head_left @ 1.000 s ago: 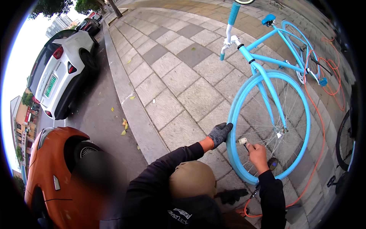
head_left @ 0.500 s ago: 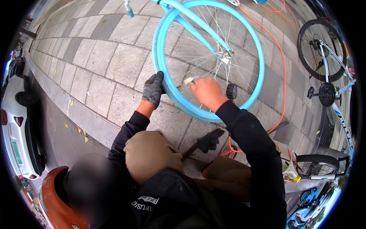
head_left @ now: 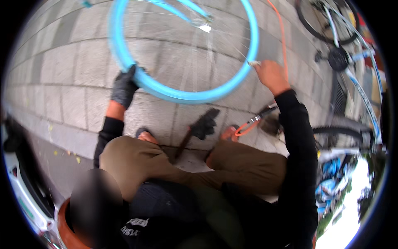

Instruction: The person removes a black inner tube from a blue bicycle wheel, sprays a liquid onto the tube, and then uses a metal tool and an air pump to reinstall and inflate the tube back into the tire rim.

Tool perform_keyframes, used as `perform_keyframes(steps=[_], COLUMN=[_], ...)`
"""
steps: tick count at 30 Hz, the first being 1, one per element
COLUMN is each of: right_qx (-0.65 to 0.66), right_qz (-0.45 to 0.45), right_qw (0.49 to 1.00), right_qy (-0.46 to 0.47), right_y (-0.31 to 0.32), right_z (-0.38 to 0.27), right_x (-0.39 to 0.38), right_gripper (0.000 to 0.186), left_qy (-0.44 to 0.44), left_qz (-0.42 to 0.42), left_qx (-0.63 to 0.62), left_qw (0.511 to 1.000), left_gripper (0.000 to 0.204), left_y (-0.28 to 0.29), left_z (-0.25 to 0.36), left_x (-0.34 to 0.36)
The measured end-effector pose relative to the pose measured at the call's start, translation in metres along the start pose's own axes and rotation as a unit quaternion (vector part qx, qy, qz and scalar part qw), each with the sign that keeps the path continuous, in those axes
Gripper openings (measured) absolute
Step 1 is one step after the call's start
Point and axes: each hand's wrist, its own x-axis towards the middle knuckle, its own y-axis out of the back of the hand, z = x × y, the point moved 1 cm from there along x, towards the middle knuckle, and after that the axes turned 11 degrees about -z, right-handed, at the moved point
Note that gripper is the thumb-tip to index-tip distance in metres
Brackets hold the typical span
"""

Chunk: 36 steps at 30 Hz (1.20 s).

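A light blue bicycle wheel (head_left: 182, 96) with thin spokes stands on the paving in front of me, with a blue fork (head_left: 170, 10) at its hub. My left hand (head_left: 124, 88), in a dark grey glove, is closed on the tyre at the wheel's lower left. At the wheel's right side my bare right hand (head_left: 271, 76) is closed on a small whitish thing (head_left: 254, 63), whose tip meets the inner edge of the rim. Blur hides what kind it is. Between my feet, a black glove (head_left: 204, 124) lies against a brown handle (head_left: 183, 143).
An orange hose (head_left: 283, 33) runs along the right, with a metal fitting (head_left: 257, 119) near my right foot. A bicycle (head_left: 338, 58) with a black wheel is at the far right. Another black tyre (head_left: 338, 131) lies below it. A white car (head_left: 25, 199) stands beyond the kerb at left.
My right hand has moved from inside the wheel, near my left hand, across to the rim's right side. The view has shifted, so the wheel appears further up and left. My left hand still grips the tyre.
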Motion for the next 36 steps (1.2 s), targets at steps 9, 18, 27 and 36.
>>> perform_keyframes(steps=[9, 18, 27, 36], right_qx=[0.114, 0.142, 0.432, 0.651], right_qz=[-0.081, -0.209, -0.113, -0.419], right_qw=[0.987, 0.959, 0.852, 0.259], right_qy=[-0.083, 0.131, 0.272, 0.578], right_y=[-0.08, -0.065, 0.084, 0.169], right_z=[0.071, -0.006, -0.102, -0.182], right_x=[0.005, 0.005, -0.04, -0.125], right_gripper=[0.049, 0.042, 0.033, 0.042], left_qy=[0.095, 0.073, 0.073, 0.087], left_qz=[0.031, 0.02, -0.004, -0.062], left_qx=[-0.013, -0.029, -0.075, -0.036], left_qw=[0.995, 0.997, 0.994, 0.994], left_gripper=[0.046, 0.045, 0.047, 0.064], left_y=[0.01, 0.014, -0.003, -0.003], left_z=[-0.032, -0.048, -0.035, -0.03], left_x=[0.004, 0.001, -0.005, -0.01])
